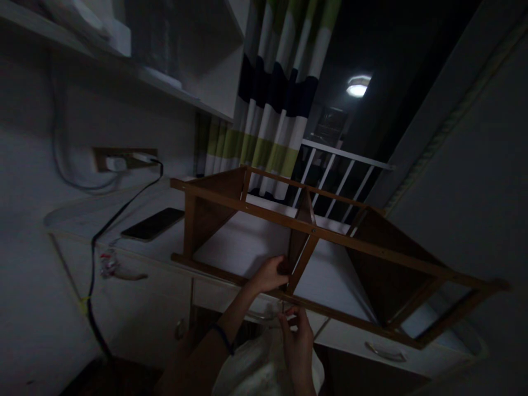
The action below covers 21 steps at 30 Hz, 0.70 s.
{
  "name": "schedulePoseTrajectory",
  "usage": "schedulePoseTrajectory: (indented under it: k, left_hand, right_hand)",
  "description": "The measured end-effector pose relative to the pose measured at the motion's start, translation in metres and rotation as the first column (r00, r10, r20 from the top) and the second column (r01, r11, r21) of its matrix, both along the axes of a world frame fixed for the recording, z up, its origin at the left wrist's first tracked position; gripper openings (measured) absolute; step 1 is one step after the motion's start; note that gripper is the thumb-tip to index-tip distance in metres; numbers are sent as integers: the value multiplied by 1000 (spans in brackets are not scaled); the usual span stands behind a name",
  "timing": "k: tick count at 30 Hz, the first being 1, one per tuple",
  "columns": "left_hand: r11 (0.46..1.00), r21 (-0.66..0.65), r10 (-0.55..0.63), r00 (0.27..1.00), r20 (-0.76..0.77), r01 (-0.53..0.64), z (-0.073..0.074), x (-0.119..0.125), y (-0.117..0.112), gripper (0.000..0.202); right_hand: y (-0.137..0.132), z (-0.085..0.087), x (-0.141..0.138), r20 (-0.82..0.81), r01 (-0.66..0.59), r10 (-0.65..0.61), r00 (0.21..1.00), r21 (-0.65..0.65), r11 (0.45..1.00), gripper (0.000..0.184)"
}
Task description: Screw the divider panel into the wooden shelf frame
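A brown wooden shelf frame (264, 213) lies on its side on the white desk top, its slatless panels standing crosswise between the long rails. My left hand (270, 275) is closed around the middle crosspiece (303, 263), close to the near lower rail. Just below that rail, my right hand (297, 330) has its thumb and fingertips pinched together against the rail's outer side, under the crosspiece joint. Something thin and small seems to stand at those fingertips, too dark to name. A dark band circles my left wrist.
A dark phone (153, 224) rests on the desk (148, 192) left of the frame. A black cable (124, 206) runs from the wall socket (124, 159) over the desk edge. Drawers with handles (385, 352) are below. Behind hang curtains (272, 110) beside a window railing.
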<state>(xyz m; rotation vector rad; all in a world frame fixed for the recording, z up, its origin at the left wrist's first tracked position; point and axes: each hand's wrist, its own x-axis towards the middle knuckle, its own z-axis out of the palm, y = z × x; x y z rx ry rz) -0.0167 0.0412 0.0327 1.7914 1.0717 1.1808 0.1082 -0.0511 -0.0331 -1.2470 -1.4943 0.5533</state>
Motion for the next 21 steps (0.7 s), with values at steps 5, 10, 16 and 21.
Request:
schedulePoseTrajectory:
  k: [5, 10, 16, 21]
  left_hand:
    - [1000, 1, -9, 1000, 0, 9, -3, -1, 3, 13]
    - [1000, 6, -17, 1000, 7, 17, -3, -2, 2, 14]
    - [1000, 10, -17, 1000, 13, 17, -3, -2, 2, 13]
    - [999, 13, -38, 999, 30, 38, -3, -1, 3, 14]
  right_hand:
    - [-2, 0, -2, 111, 9, -19, 994, 90, 996, 14]
    - [-2, -8, 0, 407, -6, -99, 908, 249, 968, 20]
    - [-2, -14, 2, 482, -64, -116, 869, 341, 938, 27]
    - [-3, -18, 0, 497, -98, -113, 860, 378, 921, 30]
